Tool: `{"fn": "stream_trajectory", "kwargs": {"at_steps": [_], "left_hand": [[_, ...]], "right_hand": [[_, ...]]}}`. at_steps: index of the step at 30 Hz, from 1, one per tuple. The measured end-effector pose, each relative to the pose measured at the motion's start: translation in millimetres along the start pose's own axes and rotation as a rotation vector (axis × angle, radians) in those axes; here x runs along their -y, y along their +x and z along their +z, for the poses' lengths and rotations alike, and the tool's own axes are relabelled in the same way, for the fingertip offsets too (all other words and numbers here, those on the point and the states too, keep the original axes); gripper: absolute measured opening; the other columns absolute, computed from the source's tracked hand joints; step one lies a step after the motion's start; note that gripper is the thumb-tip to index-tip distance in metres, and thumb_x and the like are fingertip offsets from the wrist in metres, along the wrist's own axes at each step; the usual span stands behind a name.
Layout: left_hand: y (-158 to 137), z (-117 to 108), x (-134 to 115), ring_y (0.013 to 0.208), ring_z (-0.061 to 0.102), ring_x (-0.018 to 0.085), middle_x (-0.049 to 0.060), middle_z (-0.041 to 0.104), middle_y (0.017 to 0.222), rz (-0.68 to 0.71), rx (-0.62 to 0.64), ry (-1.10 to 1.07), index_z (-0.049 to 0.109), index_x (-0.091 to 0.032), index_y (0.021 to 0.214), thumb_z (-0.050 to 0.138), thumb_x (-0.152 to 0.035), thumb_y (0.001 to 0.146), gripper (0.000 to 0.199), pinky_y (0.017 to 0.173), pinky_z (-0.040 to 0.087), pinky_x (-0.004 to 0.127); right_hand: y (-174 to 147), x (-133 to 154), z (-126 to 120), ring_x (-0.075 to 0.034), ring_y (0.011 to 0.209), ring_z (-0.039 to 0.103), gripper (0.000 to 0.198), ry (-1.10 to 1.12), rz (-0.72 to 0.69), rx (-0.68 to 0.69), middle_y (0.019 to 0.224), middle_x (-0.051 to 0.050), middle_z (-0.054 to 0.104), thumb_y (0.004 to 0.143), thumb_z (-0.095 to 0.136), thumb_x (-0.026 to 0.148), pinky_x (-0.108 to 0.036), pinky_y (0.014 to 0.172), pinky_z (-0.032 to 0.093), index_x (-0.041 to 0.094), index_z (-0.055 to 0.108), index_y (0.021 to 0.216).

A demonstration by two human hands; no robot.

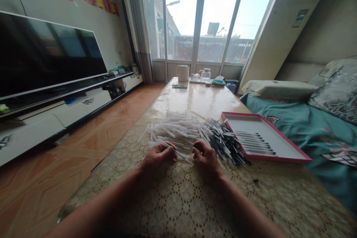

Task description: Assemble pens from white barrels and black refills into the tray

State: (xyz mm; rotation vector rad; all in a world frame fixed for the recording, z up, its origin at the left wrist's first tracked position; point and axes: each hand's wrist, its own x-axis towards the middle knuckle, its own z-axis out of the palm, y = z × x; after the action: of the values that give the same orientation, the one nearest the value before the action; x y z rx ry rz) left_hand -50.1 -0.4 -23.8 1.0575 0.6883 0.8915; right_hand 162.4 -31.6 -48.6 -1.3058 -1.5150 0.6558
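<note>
My left hand (pixel 161 152) is closed, its thumb and fingers pinching a thin white plastic tube (pixel 181 154) that points right. Close to the tube's far end, my right hand (pixel 205 155) has its fingers curled together; whatever they may hold is too small to make out. Just beyond both hands lies a loose heap of translucent white tubes (pixel 178 126). Against its right side is a pile of dark, thin pen-like sticks (pixel 227 141). Several white sticks with black ends (pixel 255 141) lie in a row inside a shallow pink-rimmed box (pixel 281 139) at the right.
A patterned cover (pixel 178 204) lies over the long table. At its far end stand a beige kettle (pixel 182 73), a glass jar (pixel 205 74) and a tissue pack (pixel 219 81). A small black piece (pixel 256 181) lies near the box. A teal-covered sofa (pixel 292 115) borders the right side.
</note>
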Motion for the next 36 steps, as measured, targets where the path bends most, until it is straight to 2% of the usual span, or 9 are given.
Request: {"fn": "stream_trajectory", "kwargs": {"at_steps": [5,14,18,22,25,27,30,33,36], "left_hand": [[18.5,-0.4,3.0,0.060,0.066,0.016,0.006,0.071,0.066,0.035,-0.032,0.021,0.068,-0.011,0.082,0.080,-0.036,0.068,0.031,0.063,0.053,0.026],[51.5,-3.6,9.8,0.058,0.067,0.016,0.005,0.071,0.066,0.054,-0.055,0.044,0.068,-0.011,0.080,0.081,-0.042,0.064,0.037,0.063,0.053,0.027],[51.3,0.5,10.7,0.056,0.066,0.015,0.005,0.071,0.065,0.058,-0.050,0.048,0.070,-0.011,0.078,0.082,-0.041,0.063,0.036,0.061,0.053,0.026],[41.7,5.1,1.3,0.047,0.060,0.013,0.003,0.067,0.056,0.093,-0.075,0.040,0.071,-0.010,0.078,0.082,-0.039,0.064,0.034,0.049,0.048,0.023],[35.2,-8.0,-21.4,0.043,0.055,0.009,0.000,0.063,0.053,0.169,-0.161,0.005,0.071,-0.010,0.078,0.080,-0.030,0.067,0.024,0.045,0.044,0.019],[33.5,-26.2,-40.3,0.047,0.055,0.007,-0.003,0.062,0.054,0.236,-0.258,-0.049,0.071,-0.011,0.079,0.077,-0.024,0.071,0.016,0.048,0.045,0.015],[34.0,-54.2,-59.3,0.046,0.057,0.005,-0.003,0.063,0.054,0.287,-0.407,-0.154,0.067,-0.013,0.069,0.071,-0.017,0.078,0.010,0.047,0.046,0.013],[34.5,-65.1,-56.6,0.045,0.059,0.008,0.000,0.065,0.055,0.264,-0.475,-0.252,0.066,-0.012,0.068,0.062,-0.014,0.084,0.016,0.046,0.049,0.017],[33.2,-56.1,-40.7,0.047,0.062,0.011,0.003,0.068,0.058,0.225,-0.494,-0.360,0.067,-0.010,0.073,0.055,-0.013,0.089,0.019,0.048,0.053,0.022]], "right_hand": [[-2.0,7.4,-1.4,-0.016,0.064,0.062,0.011,-0.042,-0.062,0.008,0.073,-0.001,0.064,0.084,0.055,0.029,-0.027,0.063,0.046,0.019,0.060,0.084],[3.1,-7.1,-1.4,-0.016,0.060,0.061,0.016,-0.023,-0.036,-0.012,0.068,-0.002,0.064,0.085,0.054,0.032,-0.025,0.057,0.046,0.018,0.061,0.085],[5.0,-11.2,-1.7,-0.017,0.063,0.059,0.018,-0.023,-0.038,-0.029,0.072,-0.004,0.065,0.084,0.056,0.034,-0.025,0.058,0.044,0.017,0.063,0.083],[5.2,-14.3,-1.8,-0.017,0.064,0.057,0.021,-0.015,-0.030,-0.037,0.072,-0.004,0.064,0.085,0.056,0.037,-0.026,0.059,0.045,0.017,0.063,0.082],[5.1,-15.5,-2.5,-0.017,0.065,0.057,0.022,-0.019,-0.019,-0.045,0.071,-0.004,0.063,0.085,0.057,0.037,-0.026,0.060,0.045,0.017,0.063,0.080],[5.1,-15.1,-3.0,-0.018,0.066,0.058,0.022,-0.020,-0.015,-0.046,0.071,-0.004,0.064,0.085,0.056,0.037,-0.026,0.062,0.045,0.017,0.064,0.081],[5.2,-13.2,-3.4,-0.018,0.066,0.059,0.021,-0.019,-0.014,-0.040,0.072,-0.004,0.064,0.085,0.056,0.036,-0.026,0.061,0.046,0.017,0.064,0.081],[5.0,-11.0,-3.2,-0.018,0.066,0.060,0.021,-0.019,-0.021,-0.028,0.072,-0.004,0.065,0.085,0.055,0.036,-0.026,0.061,0.046,0.017,0.064,0.081],[4.4,-9.6,-3.0,-0.017,0.066,0.060,0.019,-0.030,-0.036,-0.004,0.071,-0.003,0.065,0.084,0.056,0.034,-0.026,0.062,0.046,0.017,0.064,0.081]]}}
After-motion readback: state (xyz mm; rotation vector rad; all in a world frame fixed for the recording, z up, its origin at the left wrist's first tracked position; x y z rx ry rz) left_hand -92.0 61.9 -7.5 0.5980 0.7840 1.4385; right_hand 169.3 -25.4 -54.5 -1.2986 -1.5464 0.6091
